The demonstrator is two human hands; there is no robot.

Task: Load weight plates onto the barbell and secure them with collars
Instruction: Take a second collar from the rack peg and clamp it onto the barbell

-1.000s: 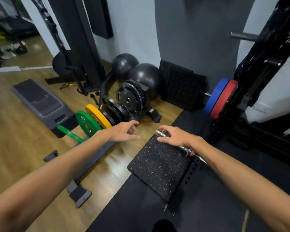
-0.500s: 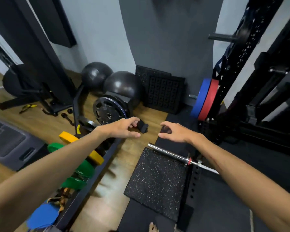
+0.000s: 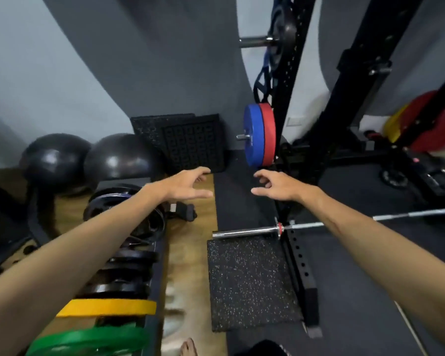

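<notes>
A: What has changed?
B: The view has swung right; both hands have left the bar at lower centre and now reach up toward the blue plate and red plate on a rack peg, upper centre. Loading likely starts there.
A: And the fingers?
B: The left hand and right hand are spread, empty, just below the plates, not touching. The bar's sleeve is bare.
</notes>
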